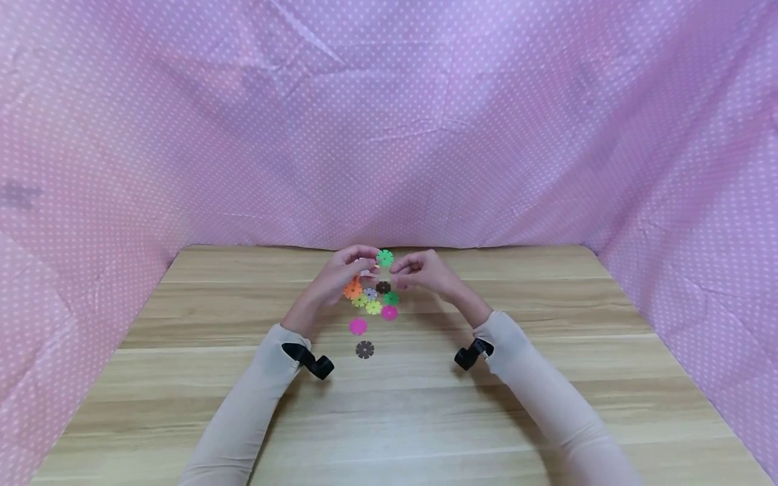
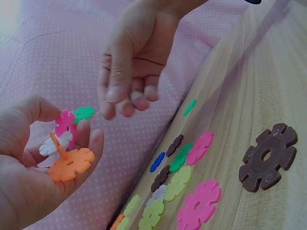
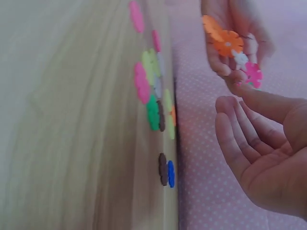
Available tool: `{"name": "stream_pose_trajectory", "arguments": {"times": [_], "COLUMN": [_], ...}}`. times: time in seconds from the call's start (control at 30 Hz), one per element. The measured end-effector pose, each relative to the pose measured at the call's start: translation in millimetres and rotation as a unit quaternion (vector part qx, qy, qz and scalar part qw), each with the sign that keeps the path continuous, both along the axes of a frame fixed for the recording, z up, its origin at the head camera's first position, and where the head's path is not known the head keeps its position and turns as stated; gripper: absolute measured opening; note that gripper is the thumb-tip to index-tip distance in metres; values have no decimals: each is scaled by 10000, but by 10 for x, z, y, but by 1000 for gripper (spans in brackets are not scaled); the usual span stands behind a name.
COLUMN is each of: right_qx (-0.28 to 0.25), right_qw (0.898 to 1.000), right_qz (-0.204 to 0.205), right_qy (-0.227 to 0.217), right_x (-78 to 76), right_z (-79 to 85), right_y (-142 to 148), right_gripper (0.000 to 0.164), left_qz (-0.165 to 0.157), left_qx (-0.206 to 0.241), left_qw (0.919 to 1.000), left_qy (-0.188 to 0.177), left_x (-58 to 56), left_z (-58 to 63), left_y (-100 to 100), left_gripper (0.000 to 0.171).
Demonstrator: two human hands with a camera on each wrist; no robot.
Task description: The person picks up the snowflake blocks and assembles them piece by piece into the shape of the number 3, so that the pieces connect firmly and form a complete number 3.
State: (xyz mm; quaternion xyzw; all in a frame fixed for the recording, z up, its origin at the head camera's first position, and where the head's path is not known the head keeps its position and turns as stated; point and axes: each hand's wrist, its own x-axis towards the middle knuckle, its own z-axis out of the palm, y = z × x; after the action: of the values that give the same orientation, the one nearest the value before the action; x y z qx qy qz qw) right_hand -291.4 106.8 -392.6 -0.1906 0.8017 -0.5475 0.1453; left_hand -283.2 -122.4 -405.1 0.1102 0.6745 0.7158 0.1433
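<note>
My left hand point(image 1: 343, 273) holds a joined chain of notched plastic flower discs above the far part of the table. In the left wrist view the chain runs from an orange disc point(image 2: 72, 165) through a white disc point(image 2: 48, 145) and a pink disc point(image 2: 64, 120) to a green disc point(image 2: 84, 113). The thumb and fingers pinch it around the pink disc, while the orange end sits over the palm. Close by on the right, my right hand point(image 1: 428, 273) hovers with loosely bent fingers. Nothing is between them in the right wrist view, where the palm point(image 3: 268, 177) shows.
Loose discs lie on the wooden table point(image 1: 425, 418) below the hands, among them a brown disc point(image 1: 365, 349), a pink disc point(image 1: 358, 327) and a yellow disc point(image 1: 373, 307). A blue disc point(image 2: 157, 162) lies farther off. Pink dotted cloth point(image 1: 389, 135) surrounds the table's back and sides.
</note>
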Motion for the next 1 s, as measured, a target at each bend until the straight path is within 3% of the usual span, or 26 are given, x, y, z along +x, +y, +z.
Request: {"name": "stream_pose_trajectory", "arguments": {"times": [0.23,0.43,0.87,1.0], "right_qx": [1081,1450,1912,1921], "right_qw": [9887,9761,9603,9603], "right_qz": [1027,1560,1837,1813], "right_qy": [178,429,863,893], "right_x": [34,35,-19,-15], "right_z": [-101,-178,-272,-283], "right_y": [13,15,-79,-87], "right_gripper": [24,25,23,18], "left_qz": [57,14,-26,-5], "left_qx": [138,81,60,166], "left_qw": [9999,10000,10000,9999], "left_qy": [-20,-2,-8,-32], "left_x": [-15,-9,-1,-8], "left_z": [19,25,14,1], "left_y": [-3,-14,-23,-9], "left_gripper": [34,35,34,33]}}
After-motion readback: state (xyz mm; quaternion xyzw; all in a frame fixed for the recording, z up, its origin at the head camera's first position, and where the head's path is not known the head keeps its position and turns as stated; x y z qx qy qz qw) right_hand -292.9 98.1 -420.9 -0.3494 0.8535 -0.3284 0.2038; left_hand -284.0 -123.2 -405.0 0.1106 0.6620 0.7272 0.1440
